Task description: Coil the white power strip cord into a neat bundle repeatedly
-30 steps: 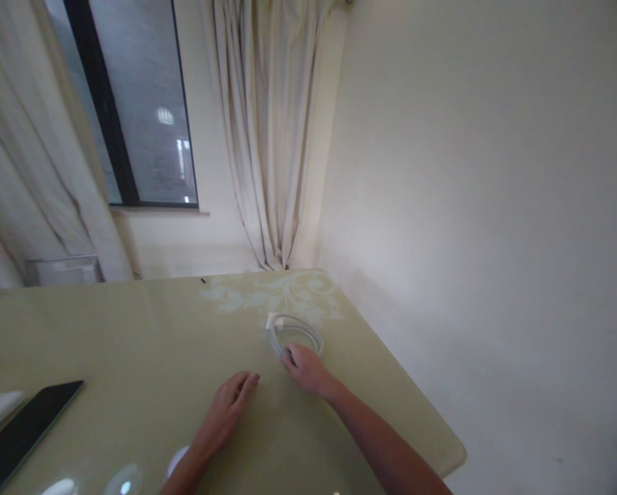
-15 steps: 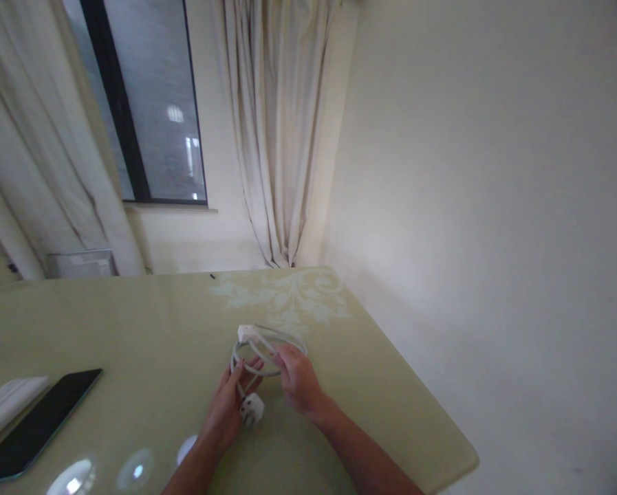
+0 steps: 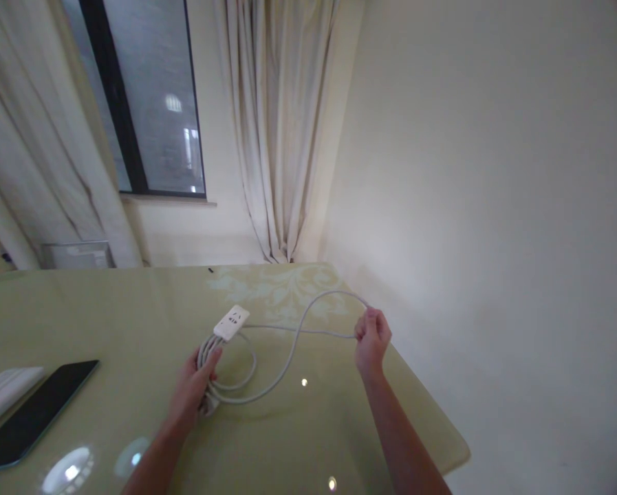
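Observation:
My left hand is closed round a gathered bundle of the grey-white cable of an extension cord. Just above those fingers sits the cord's white socket block, its holes facing up. Below the left hand, a pale lump that looks like the plug is partly hidden. Off to the right, my right hand is closed on the same cable, which runs between the hands in a wide loose curve with a second strand beneath it.
The glossy pale-green table has its right edge near a bare wall. A black tablet-like slab and a white long object lie at left. A tiny dark piece rests at the back edge. Curtains hang behind.
My right hand has moved right and slightly up, drawing out a long loop of cable. My left hand has shifted left with the bundle, and the socket block has turned to show its holes.

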Motion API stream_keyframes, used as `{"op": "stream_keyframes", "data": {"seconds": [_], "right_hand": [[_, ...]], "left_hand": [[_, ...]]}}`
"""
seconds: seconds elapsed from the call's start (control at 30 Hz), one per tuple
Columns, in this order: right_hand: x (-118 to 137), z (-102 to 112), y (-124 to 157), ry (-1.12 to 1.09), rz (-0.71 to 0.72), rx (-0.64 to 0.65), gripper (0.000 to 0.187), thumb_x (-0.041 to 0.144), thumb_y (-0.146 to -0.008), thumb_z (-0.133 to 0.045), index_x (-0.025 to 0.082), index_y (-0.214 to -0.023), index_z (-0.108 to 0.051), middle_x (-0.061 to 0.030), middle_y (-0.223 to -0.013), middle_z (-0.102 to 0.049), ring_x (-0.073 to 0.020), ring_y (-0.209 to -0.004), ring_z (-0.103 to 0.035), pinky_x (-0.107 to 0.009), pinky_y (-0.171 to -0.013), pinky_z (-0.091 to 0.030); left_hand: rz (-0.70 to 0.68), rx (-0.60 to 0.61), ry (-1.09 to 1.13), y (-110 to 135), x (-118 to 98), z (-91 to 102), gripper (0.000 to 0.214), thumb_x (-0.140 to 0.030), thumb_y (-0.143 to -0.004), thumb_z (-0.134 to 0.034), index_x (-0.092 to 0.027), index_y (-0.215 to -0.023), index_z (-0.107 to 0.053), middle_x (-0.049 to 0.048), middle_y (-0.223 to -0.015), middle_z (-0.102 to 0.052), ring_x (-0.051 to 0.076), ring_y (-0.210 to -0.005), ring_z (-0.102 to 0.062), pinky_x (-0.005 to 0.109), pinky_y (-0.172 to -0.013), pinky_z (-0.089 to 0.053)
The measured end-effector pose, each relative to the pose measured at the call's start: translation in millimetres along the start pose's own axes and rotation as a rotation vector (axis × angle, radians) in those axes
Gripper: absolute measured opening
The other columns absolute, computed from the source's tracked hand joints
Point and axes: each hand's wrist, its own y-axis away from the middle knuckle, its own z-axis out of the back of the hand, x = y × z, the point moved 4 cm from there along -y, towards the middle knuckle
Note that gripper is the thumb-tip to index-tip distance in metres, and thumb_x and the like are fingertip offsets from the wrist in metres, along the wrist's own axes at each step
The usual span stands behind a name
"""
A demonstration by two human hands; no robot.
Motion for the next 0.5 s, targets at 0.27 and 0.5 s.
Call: {"op": "stream_keyframes", "data": {"seconds": [0.27, 0.5], "right_hand": [[14, 41, -33, -0.034, 0.053, -0.091, 0.072, 0.08, -0.095, -0.054, 0.027, -0.057, -0.025, 0.0107, -0.05, -0.02, -0.0084, -0.043, -0.019, -0.026, -0.041, -0.02], [-16, 61, -19, 0.047, -0.071, -0.078, 0.069, 0.071, -0.085, -0.07, 0.028, -0.054, -0.025, 0.0111, -0.047, -0.022, -0.0089, -0.043, -0.02, -0.026, -0.04, -0.023]], "left_hand": [[-0.165, -0.149, -0.378, -5, -13, 20.7, 0.035, -0.051, -0.087, -0.057, -0.021, -0.096, -0.072, 0.0043, -0.07, -0.069, 0.02, -0.056, -0.057, 0.028, -0.054, -0.037], [-0.069, -0.225, -0.221, -15, -4, 37.7, 0.036, -0.052, -0.087, -0.056, -0.02, -0.098, -0.068, 0.0078, -0.084, -0.075, 0.022, -0.07, -0.064, 0.029, -0.057, -0.046]]}}
